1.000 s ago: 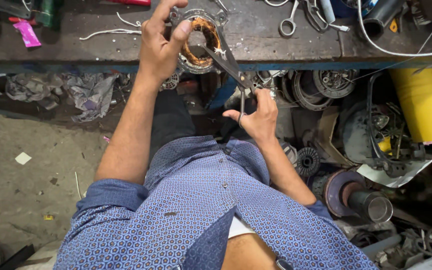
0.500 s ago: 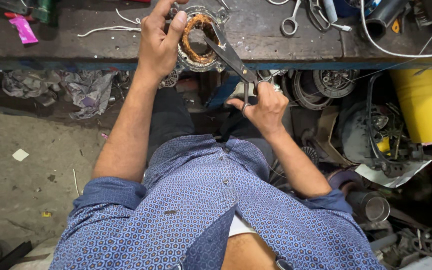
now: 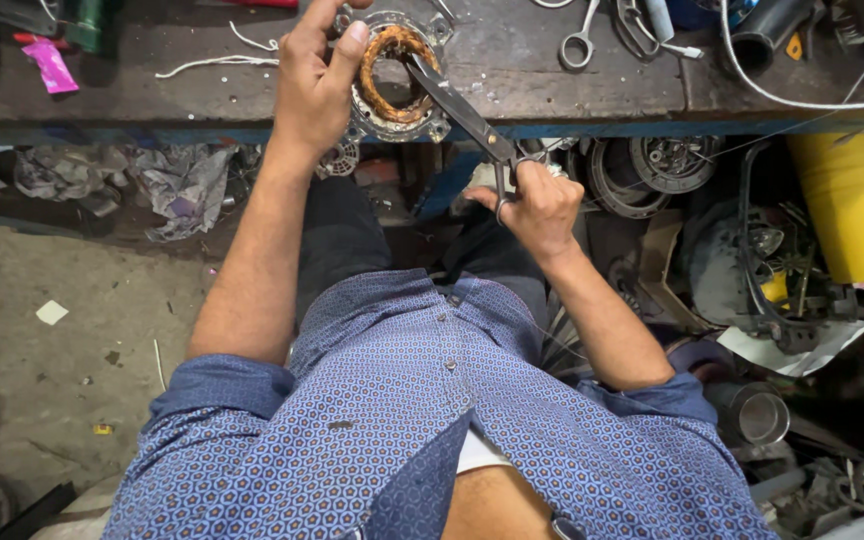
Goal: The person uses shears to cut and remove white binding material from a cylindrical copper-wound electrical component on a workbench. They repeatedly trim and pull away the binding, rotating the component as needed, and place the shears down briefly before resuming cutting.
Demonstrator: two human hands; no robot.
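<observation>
My left hand grips a round metal motor stator with copper windings, holding it against the front edge of a dark workbench. My right hand holds the handles of a pair of large scissors. The scissor blades reach up and left into the copper winding at the stator's right side. Both forearms come out of rolled blue patterned sleeves.
A spanner, white wire scraps, a cable and a pink scrap lie on the bench. A yellow bucket, motor parts and a metal cylinder crowd the floor at right. Crumpled paper lies at left.
The view shifted slightly. My right hand rose a little and pushed the scissor blades further into the winding. My left hand keeps its grip on the stator.
</observation>
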